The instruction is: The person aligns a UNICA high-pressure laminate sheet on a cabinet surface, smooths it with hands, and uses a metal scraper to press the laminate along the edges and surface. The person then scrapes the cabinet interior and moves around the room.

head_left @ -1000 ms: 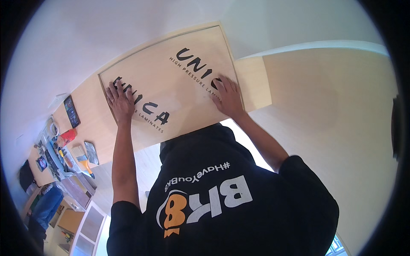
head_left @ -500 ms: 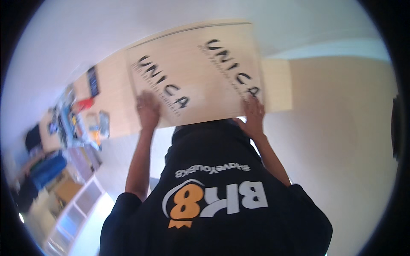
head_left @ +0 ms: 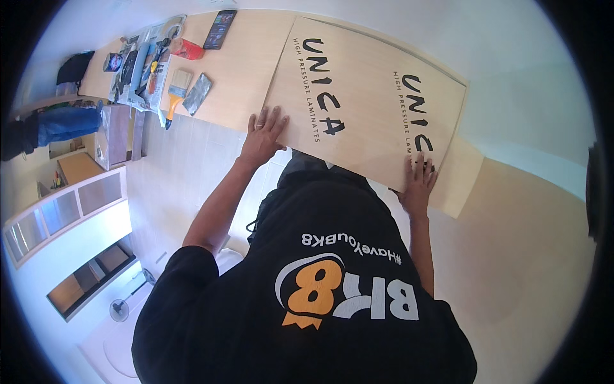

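Panel being touched by both hands at its near corners, toward the bench's right end.
The pale printed panel (head_left: 358, 96) is being supported flat on the bench (head_left: 249, 70), to the right of the brush (head_left: 177, 89) and phone (head_left: 220, 29). The left hand (head_left: 263, 136) is being held moderately wide, its fingers laid over the near left corner; the right hand (head_left: 417, 187) is being spread over the near right corner, its thumb by the front edge. Compared with a second earlier, both hands are being placed closer to the panel's front edge.
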`<state>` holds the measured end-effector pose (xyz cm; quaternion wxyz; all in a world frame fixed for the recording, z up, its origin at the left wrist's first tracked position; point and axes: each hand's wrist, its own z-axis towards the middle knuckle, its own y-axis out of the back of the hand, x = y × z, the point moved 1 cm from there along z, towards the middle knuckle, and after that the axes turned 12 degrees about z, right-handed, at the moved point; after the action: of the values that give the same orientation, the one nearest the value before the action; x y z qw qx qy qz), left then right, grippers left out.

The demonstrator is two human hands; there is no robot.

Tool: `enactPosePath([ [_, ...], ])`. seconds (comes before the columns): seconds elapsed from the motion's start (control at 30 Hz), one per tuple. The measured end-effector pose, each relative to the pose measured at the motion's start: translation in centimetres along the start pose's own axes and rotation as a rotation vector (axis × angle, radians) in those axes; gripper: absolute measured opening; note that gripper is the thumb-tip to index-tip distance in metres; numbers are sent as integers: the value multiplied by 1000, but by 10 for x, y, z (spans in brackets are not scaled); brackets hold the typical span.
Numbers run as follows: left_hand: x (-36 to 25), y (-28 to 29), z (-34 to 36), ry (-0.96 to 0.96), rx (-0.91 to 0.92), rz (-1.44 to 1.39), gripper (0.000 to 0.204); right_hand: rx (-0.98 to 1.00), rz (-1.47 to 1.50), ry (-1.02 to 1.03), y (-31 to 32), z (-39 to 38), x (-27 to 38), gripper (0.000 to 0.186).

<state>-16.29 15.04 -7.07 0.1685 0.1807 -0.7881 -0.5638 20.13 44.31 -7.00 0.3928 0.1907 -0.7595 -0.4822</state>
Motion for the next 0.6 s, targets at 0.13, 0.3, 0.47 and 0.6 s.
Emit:
enactPosePath([
  [0.13,-2,-4,-7,-36,-37,41,89,7,-63,45,-4,-4,-4,102],
  [0.3,5,-4,5,-149,30,258,77,39,-88,53,-7,-8,-9,97],
  [0.47,-4,-8,-6,-124,-117,208,68,21,-135,75,-11,-7,-9,95],
  [0.6,-33,-17,-31,260,-348,-122,60,75,-157,57,-14,-5,-11,95],
])
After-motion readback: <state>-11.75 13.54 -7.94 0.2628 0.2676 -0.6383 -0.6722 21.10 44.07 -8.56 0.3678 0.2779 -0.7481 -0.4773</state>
